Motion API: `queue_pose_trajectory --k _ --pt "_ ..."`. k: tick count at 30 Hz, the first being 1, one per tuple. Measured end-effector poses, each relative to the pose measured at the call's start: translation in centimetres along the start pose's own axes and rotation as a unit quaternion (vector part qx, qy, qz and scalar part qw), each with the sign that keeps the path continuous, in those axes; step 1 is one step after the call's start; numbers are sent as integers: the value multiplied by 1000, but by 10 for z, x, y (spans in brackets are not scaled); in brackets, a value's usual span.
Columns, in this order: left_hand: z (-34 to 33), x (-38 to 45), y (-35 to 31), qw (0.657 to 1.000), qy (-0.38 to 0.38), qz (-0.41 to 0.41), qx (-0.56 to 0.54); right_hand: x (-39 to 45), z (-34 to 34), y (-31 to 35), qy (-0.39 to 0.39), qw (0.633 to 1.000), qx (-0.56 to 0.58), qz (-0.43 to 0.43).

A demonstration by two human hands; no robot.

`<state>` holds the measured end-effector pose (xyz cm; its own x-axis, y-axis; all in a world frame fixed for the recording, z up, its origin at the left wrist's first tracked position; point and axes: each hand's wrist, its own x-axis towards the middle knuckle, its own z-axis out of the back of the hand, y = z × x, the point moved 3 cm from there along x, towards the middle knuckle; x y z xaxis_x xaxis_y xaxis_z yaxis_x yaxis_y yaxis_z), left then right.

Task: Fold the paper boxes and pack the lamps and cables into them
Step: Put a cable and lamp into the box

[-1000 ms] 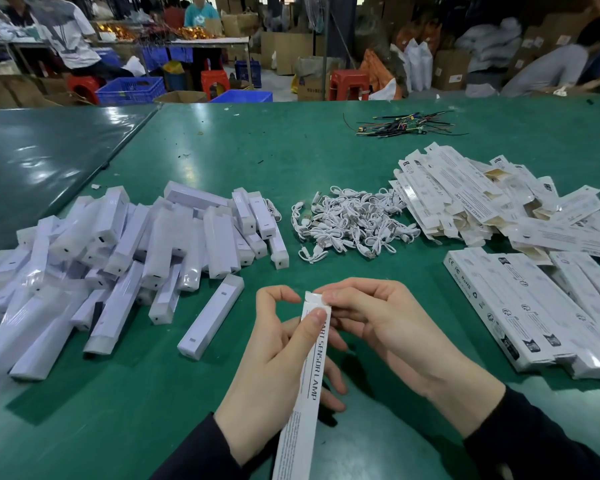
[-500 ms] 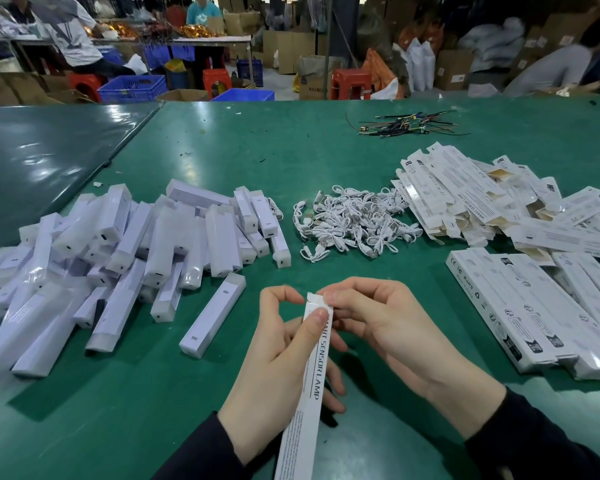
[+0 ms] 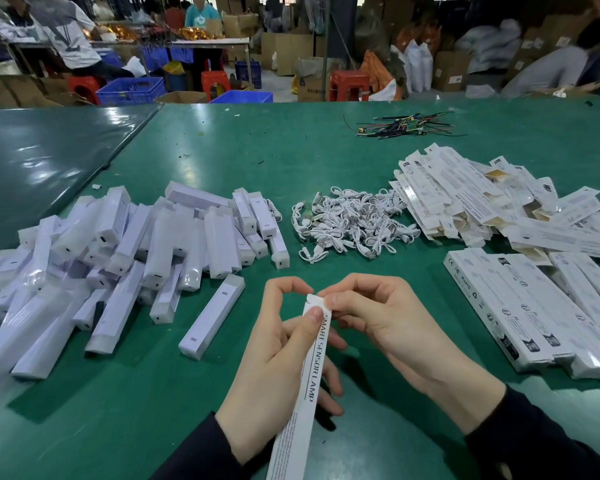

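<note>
One long white paper box (image 3: 300, 386) was in hand, held lengthwise above the green table (image 3: 222, 143) near its front edge, its far end pointing away from the person. It was narrow and slim, printed "SMART SENSOR LAMP" in dark letters along one face, with small print lower down, and a small end flap (image 3: 315, 300) stood up at the far end. The left hand (image 3: 278, 355) gripped the box with its thumb pressed on the printed face near the top and its fingers curled beneath. The right hand (image 3: 378, 320) pinched the end flap between thumb and forefinger.

On the left lay a loose heap of white lamps (image 3: 118, 251), too many and too overlapped to count exactly, several dozen at a guess; one lamp (image 3: 212, 317) lay apart, nearest the hands. Behind the hands sat one tangled pile of white cables (image 3: 350, 226). At right were two groups of boxes: a jumbled pile of flat ones (image 3: 465, 202) farther back and a neat row (image 3: 534, 306) nearer the front
</note>
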<state>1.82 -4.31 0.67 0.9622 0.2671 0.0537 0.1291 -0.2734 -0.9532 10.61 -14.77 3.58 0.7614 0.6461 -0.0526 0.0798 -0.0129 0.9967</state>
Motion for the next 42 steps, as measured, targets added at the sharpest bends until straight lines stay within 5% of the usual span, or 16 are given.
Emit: queue_pose_trajectory --k 8,30,42 --pt "1 -1 -3 999 27 20 -20 -3 -1 7 13 997 -42 62" --pt "2 -1 2 999 17 44 28 3 0 -6 27 999 -24 1" --pt "4 -1 -9 998 21 58 -5 3 -3 -7 53 998 -5 39"
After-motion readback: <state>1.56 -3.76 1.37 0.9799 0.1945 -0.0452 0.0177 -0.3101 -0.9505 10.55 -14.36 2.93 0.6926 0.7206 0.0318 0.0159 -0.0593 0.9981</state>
